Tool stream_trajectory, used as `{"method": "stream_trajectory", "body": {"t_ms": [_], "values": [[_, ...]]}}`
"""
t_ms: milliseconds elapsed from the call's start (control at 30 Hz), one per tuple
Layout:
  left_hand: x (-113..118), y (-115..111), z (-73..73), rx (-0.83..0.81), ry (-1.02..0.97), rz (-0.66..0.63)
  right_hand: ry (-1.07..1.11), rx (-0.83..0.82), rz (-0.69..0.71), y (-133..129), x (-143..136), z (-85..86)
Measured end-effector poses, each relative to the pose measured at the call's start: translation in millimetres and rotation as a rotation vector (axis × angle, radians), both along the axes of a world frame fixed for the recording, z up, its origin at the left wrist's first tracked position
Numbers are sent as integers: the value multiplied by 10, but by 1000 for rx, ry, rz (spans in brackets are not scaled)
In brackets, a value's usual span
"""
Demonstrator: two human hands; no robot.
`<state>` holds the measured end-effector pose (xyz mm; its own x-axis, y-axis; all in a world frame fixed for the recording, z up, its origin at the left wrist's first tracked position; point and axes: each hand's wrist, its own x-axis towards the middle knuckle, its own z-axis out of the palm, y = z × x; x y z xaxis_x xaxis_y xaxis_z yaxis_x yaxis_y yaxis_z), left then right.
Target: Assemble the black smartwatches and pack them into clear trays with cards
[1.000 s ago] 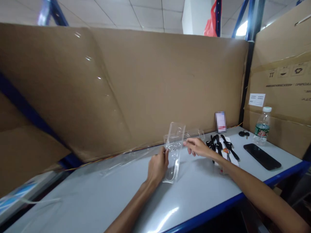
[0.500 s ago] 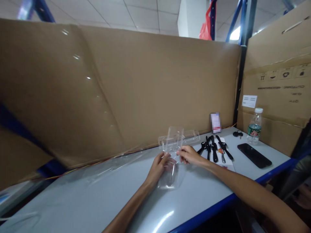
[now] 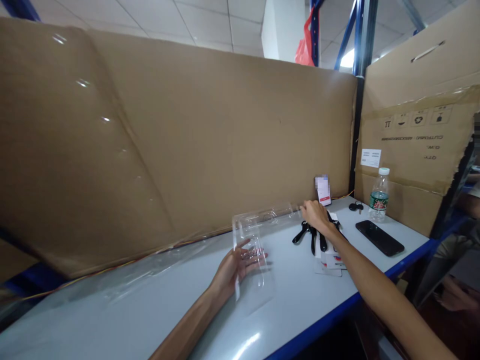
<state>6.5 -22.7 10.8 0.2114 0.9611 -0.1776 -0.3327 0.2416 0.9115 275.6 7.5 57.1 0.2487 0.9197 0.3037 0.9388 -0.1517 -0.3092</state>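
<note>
My left hand (image 3: 242, 262) holds a clear plastic tray (image 3: 264, 287) over the table, its thumb on the near side and its fingers showing through the plastic. Farther right, my right hand (image 3: 314, 214) is stretched to the back of the table, fingers bent at the right end of another clear plastic piece (image 3: 275, 215) lying along the cardboard; whether it grips that piece is too small to tell. Several black-handled tools (image 3: 313, 242) lie under and beside my right wrist, on top of printed cards (image 3: 332, 262).
A phone (image 3: 323, 190) leans upright at the cardboard wall (image 3: 225, 125). Keys (image 3: 356, 206), a water bottle (image 3: 378, 197) and a black phone (image 3: 379, 238) are on the right of the table (image 3: 165, 295). Part of a person shows at the far right edge.
My right hand has left the tray and moved right and back, near the tools. The tray stays with my left hand, whose fingers have spread. The view has turned slightly right.
</note>
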Motion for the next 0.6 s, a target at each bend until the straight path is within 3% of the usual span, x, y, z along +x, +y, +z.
{"method": "stream_trajectory", "body": {"t_ms": [167, 333, 600], "values": [[-6, -22, 55, -56, -19, 4, -80, -249, -29, 131, 272, -135], [12, -39, 63, -56, -2, -44, -44, -299, -53, 233, 284, -209], [-30, 48, -44, -36, 4, -91, 52, -277, -96, 319, 314, -315]]}}
